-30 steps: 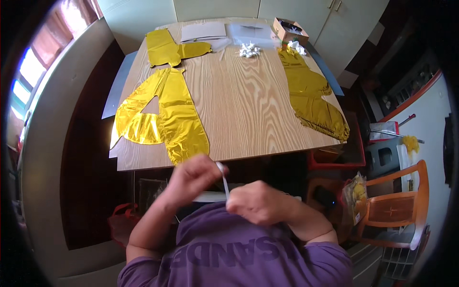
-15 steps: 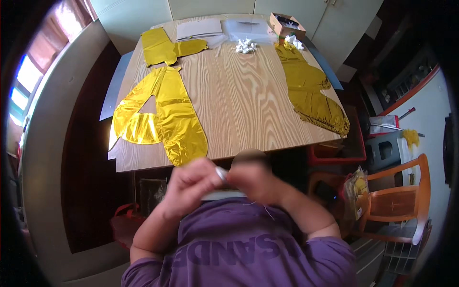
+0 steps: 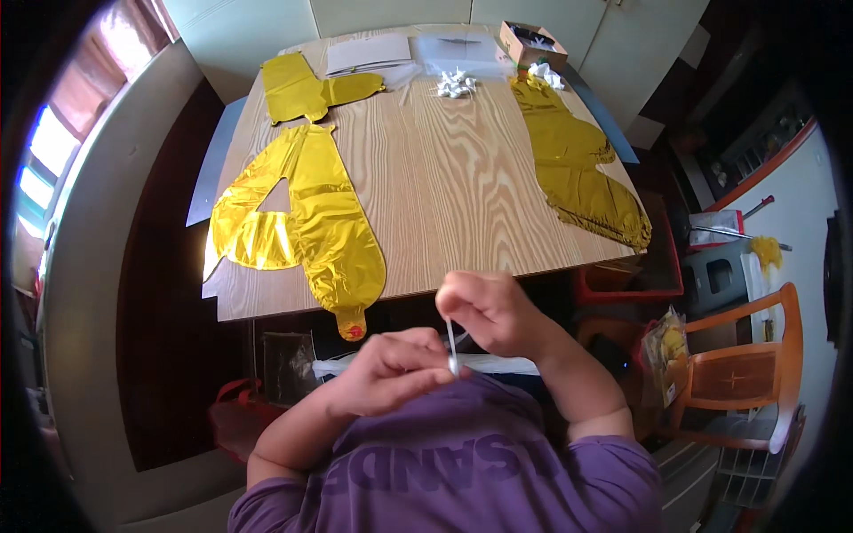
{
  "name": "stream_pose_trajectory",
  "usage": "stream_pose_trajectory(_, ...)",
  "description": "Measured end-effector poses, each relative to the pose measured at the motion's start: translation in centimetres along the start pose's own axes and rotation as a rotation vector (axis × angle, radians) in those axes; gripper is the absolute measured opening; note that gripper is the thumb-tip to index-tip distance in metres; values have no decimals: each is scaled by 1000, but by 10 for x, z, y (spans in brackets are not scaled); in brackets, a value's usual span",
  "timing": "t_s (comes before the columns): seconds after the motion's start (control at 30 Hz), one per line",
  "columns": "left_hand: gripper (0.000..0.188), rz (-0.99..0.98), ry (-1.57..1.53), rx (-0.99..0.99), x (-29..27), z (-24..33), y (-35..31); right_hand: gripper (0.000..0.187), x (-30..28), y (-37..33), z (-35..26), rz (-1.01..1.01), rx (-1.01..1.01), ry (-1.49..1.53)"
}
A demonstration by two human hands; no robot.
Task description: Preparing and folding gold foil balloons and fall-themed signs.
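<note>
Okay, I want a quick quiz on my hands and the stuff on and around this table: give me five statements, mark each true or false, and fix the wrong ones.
1. A white strip runs between the left hand and the right hand. True.
2. The open box stands at the near left corner of the table. False: the open box is at the far right.
3. The gold foil piece with the triangular opening hangs partly over the table's near edge. True.
4. The pile of small white pieces lies on the table. True.
5. The wooden chair is on the person's left. False: the wooden chair is on the right.
</note>
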State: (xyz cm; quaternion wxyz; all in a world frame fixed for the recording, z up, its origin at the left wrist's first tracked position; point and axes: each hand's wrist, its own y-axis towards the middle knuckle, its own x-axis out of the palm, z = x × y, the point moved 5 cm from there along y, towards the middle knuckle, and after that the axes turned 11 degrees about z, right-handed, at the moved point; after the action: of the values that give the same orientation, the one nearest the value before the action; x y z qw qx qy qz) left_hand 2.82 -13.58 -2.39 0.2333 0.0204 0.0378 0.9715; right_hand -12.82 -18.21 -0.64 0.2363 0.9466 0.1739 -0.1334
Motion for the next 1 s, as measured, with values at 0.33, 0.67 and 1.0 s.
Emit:
stream_pose_trajectory(0.33, 14, 185, -157, -8, -6, -4, 4, 17, 12, -5, 10, -69, -43, -6)
stream_pose_trajectory(0.67, 18, 204, -208, 54, -13, -13, 1, 16, 13, -2, 14, -88, -50, -13)
stream_pose_trajectory(1.0, 20, 279, -509, -78, -7, -34, 5, 20, 12, 1, 20, -35, 29, 87)
